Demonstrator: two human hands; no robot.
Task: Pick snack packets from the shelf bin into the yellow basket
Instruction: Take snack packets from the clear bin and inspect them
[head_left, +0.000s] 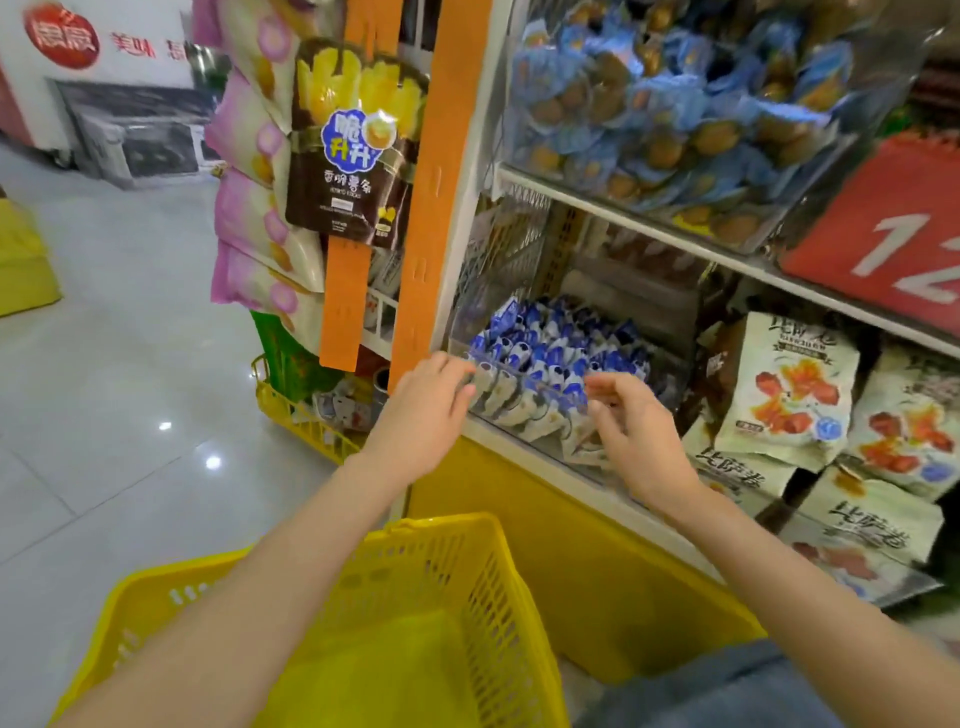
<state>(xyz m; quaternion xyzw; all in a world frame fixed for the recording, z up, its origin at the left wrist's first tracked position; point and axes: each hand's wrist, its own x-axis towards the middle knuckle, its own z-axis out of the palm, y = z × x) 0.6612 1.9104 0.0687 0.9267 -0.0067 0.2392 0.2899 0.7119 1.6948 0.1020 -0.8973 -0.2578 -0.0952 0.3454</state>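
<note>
1. Snack packets (540, 353), blue/white, heaped in clear shelf bin (455, 343) on lower shelf.
2. L hand (423, 410): fingertips over bin's front lip, touching front packets; can't tell if it pinches any.
3. R hand (641, 431): at bin front, fingers loosely spread, holding nothing.
4. Yellow basket (488, 566) on floor below shelf, btwn forearms.

The bottom edge crops the yellow basket (498, 597).
</note>
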